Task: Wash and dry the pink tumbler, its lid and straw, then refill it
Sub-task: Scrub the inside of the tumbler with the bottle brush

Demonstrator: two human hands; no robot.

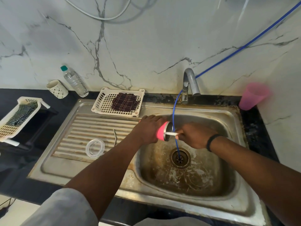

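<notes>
Both hands over sink (231,115): left hand (146,129) gripped tumbler (163,132) sideways, right hand (193,136) pinched probably a brush (171,133); wet tumbler could slip.

just one view here, a wide-angle head cam looking forward and steeply down over the steel sink (234,118). it sits close, both forearms reach in from the bottom edge. the marble wall (146,38) fills the top half, the tap (189,84) sits right of centre, the dark counter (9,98) runs off left, and straight lines bow near the edges
</notes>
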